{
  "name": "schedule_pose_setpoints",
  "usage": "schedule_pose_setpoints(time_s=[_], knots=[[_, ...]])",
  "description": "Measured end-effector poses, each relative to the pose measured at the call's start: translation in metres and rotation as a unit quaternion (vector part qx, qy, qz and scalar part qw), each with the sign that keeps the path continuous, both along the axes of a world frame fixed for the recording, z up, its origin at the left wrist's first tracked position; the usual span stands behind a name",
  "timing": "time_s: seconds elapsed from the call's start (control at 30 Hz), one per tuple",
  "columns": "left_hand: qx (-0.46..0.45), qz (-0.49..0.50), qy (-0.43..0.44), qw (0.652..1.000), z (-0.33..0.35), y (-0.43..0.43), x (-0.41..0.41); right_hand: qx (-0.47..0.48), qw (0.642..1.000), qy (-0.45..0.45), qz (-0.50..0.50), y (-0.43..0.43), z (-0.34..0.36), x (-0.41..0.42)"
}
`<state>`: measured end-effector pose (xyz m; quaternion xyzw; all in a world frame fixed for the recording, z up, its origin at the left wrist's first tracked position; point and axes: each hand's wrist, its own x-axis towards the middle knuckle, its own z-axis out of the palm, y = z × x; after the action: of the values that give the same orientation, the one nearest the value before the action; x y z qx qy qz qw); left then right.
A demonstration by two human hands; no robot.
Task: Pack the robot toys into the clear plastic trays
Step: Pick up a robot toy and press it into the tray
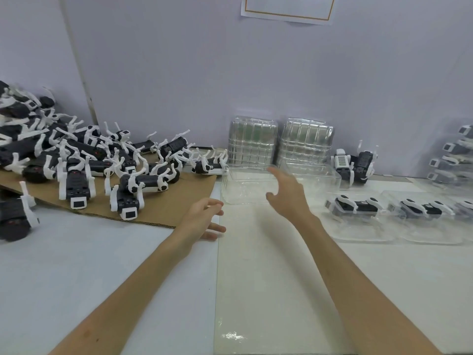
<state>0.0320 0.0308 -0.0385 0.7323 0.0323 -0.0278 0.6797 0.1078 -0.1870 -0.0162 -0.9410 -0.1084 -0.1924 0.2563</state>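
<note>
a heap of robot toys (102,162) lies at the left of the counter (115,278), mostly on a flat brown cardboard sheet (179,203). each toy has a blocky black body with thin, curved white plastic legs sticking out in all directions. the left hand (204,216) hovers by the near corner of the cardboard, fingers loosely spread and holding nothing. the right hand (286,193) is raised with fingers and thumb spread wide, also holding nothing. it is right in front of an empty tray (243,188), a shallow rectangular shell of thin, glossy clear plastic; whether a fingertip touches its rim cannot be told. behind it, two tray stacks (304,142) of ribbed clear plastic stand on edge against the pale matte wall (179,73). to their right a standing robot toy (353,165) is upright near the wall. nearer and further right, packed trays (355,208) lie in a row, each with a toy folded inside. the counter is smooth and pale, with a shinier strip down its middle. a white paper sheet (286,8) with an orange border hangs on the wall.
</note>
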Motion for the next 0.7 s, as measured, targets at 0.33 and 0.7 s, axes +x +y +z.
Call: schedule_pose_setpoints(time_s=[0.33,0.7], knots=[[-0.101,-0.118,0.08,0.985,0.002,-0.001,-0.011,0.057,0.998,-0.017,0.032,0.013,0.004,0.006],[-0.106,-0.091,-0.112,0.984,0.007,-0.001,-0.008,0.252,0.947,0.018,0.196,0.037,-0.011,-0.068]])
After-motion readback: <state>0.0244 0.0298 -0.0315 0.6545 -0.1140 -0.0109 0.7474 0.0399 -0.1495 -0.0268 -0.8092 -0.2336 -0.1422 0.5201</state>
